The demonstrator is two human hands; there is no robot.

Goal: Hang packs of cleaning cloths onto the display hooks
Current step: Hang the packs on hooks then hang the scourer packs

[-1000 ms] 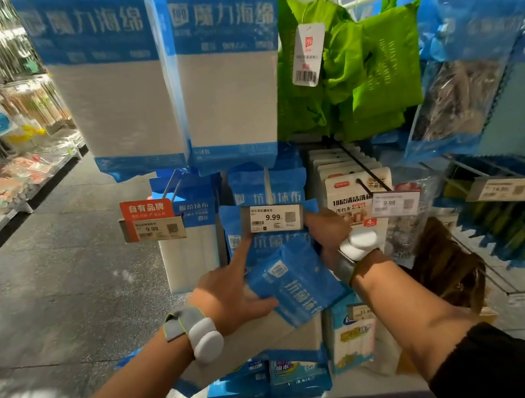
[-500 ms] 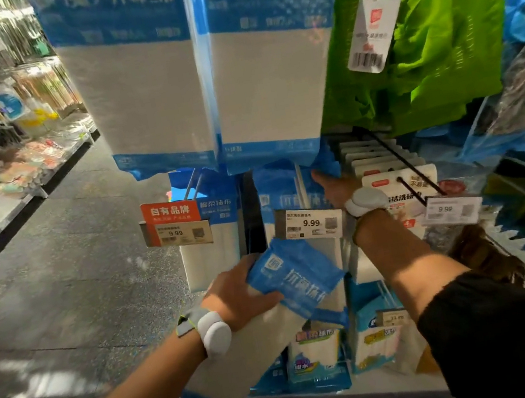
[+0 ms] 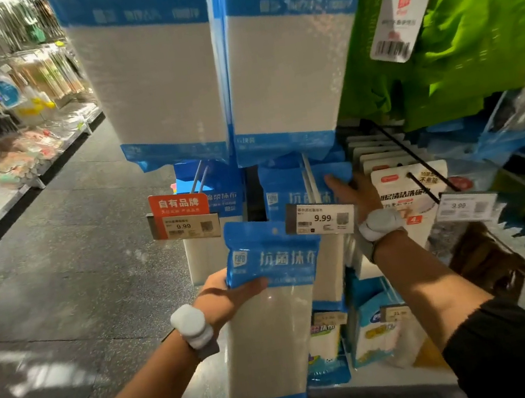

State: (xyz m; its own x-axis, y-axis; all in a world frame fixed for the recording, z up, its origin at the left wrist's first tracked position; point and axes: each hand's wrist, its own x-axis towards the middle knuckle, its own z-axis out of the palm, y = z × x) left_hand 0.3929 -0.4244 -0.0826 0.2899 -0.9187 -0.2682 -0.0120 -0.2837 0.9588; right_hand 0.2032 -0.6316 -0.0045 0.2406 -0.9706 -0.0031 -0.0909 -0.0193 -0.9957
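A person's left hand (image 3: 225, 297) holds a pack (image 3: 270, 315) of cleaning cloths upright in front of a store display — thumb across the blue header, fingers closed behind it, the long white body hanging down below the wrist. The pack is off the hook, its top edge just below and left of a price tag (image 3: 320, 220) reading 9.99. Both wrists carry pale bands; a dark sleeve (image 3: 522, 350) covers the right forearm.

Farther in, the right hand (image 3: 353, 192) reaches past that tag to the hung packs (image 3: 291, 190) of the same blue cloths on the hook (image 3: 308, 175), fingers laid against their right edge; whether its grip is closed on them cannot be told, as the tag hides part of the hand. To the left hangs a second row of blue packs behind an orange label (image 3: 178, 204), also priced 9.99. To the right, white packs (image 3: 408, 188) hang on a black hook.

Above, two large white sponge packs (image 3: 223, 76) with blue headers fill the upper display, beside green bags (image 3: 470, 35) with a barcode tag. Lower shelf goods look blurred — possibly more cloths. A grey floor (image 3: 60, 284) runs left toward another aisle.
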